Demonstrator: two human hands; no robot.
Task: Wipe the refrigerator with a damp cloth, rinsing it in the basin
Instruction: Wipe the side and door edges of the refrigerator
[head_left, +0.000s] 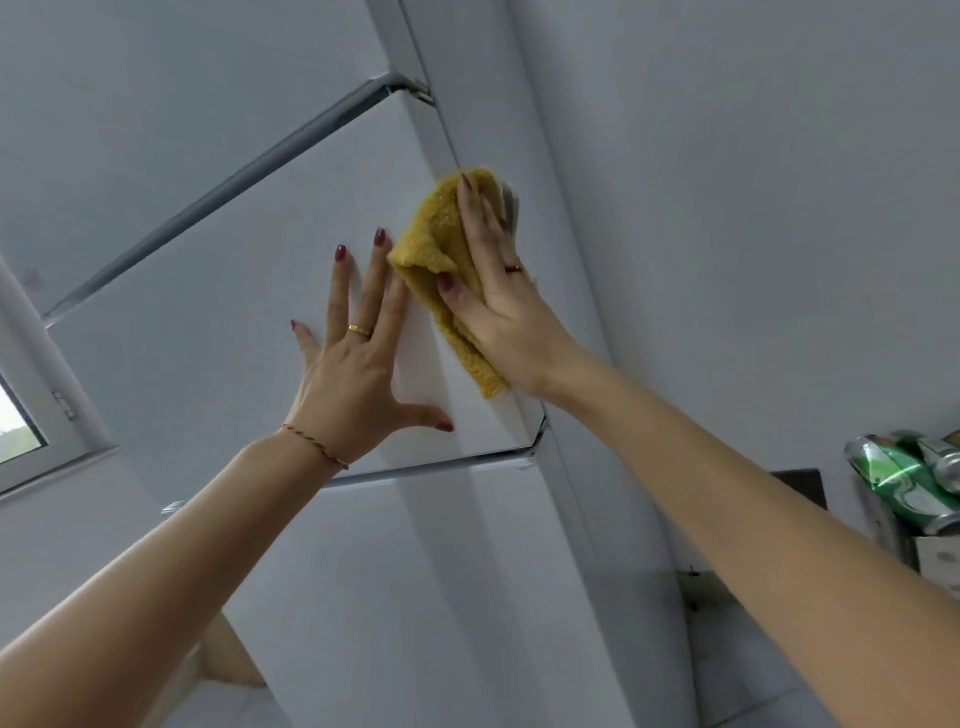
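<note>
The white refrigerator (218, 249) fills the middle of the head view, seen from below at a tilt. A yellow cloth (431, 244) lies against the right edge of its upper door. My right hand (498, 306) presses flat on the cloth, fingers spread over it. My left hand (353, 364) rests flat on the door just left of the cloth, fingers apart, holding nothing. The basin is not in view.
A white wall (753, 208) runs close along the refrigerator's right side. Green cans (904, 478) are stacked at the right edge above a box. A window frame (47, 415) shows at the left edge.
</note>
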